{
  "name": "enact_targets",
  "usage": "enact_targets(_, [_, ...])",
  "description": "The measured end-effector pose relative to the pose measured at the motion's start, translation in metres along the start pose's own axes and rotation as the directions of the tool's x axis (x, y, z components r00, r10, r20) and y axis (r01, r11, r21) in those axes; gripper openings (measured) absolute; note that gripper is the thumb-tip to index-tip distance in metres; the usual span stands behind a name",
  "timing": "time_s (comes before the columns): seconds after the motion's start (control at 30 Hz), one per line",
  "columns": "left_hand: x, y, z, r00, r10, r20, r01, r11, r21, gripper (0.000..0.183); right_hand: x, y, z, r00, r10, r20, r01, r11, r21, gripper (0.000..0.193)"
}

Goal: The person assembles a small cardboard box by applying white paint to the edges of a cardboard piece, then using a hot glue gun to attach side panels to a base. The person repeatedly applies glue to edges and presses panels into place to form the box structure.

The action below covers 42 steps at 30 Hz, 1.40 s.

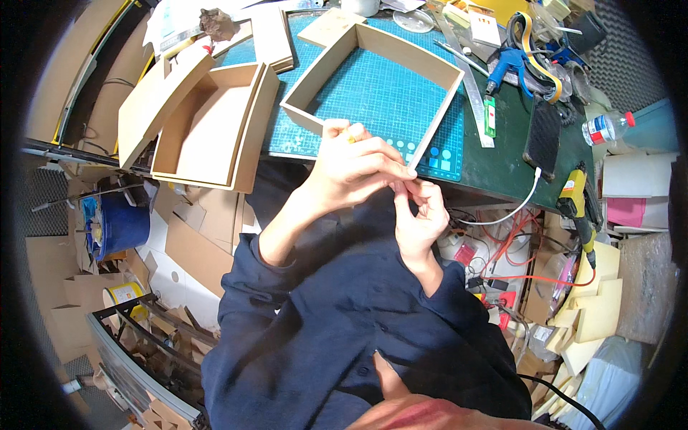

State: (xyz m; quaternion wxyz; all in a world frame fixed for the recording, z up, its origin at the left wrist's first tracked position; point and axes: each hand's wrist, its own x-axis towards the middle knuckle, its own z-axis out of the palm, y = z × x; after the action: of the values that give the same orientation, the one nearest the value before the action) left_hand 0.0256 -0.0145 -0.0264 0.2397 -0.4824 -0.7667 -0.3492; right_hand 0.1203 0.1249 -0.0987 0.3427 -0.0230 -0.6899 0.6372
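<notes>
A thin-walled, light brown frame (412, 54), looking like wood or board, stands on edge over the green cutting mat (387, 93). My left hand (351, 163) is closed over its near side and hides much of that wall, with the fingertips reaching the near right corner. At the same corner my right hand (421, 215) has thumb and fingers pinched together, touching or almost touching the left fingertips. Anything small inside that pinch is hidden. To the left sits a matching brown box (208, 136), with a curved-edged panel (161, 100) leaning against it.
A metal ruler (469, 93), a blue clamp (507, 68) and a phone (542, 140) with a white cable lie on the right. A yellow-black tool (573, 193) hangs at the table edge, near a plastic bottle (605, 129). Cardboard pieces and a blue bucket (122, 222) stand lower left.
</notes>
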Motion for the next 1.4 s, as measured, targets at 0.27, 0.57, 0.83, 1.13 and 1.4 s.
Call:
enact_targets(0.27, [0.004,0.002,-0.004,1.000,-0.006,0.018,0.007,0.998,-0.061,0.019,0.000,0.000,0.000,0.999,-0.031,0.016,0.031,0.999,-0.027,0.020])
enact_targets(0.57, [0.001,0.000,-0.004,1.000,-0.005,0.029,0.006,0.998,-0.062,0.019,0.002,0.000,0.004,0.999,-0.022,-0.025,0.021,0.999,-0.032,0.018])
enact_targets(0.83, [0.002,0.002,-0.006,1.000,0.000,0.020,0.002,0.997,-0.076,0.018,0.002,0.001,0.002,1.000,-0.009,-0.010,0.009,1.000,0.014,0.016])
enact_targets(1.13, [0.001,0.002,-0.007,0.999,-0.019,0.030,0.021,0.996,-0.085,0.017,0.071,-0.037,-0.123,0.978,-0.192,-0.080,0.136,0.883,-0.448,0.015])
enact_targets(1.4, [0.004,0.001,-0.005,0.998,0.018,0.053,-0.015,0.998,-0.063,0.017,0.131,-0.049,-0.287,0.993,0.112,0.037,0.022,0.128,-0.992,0.068])
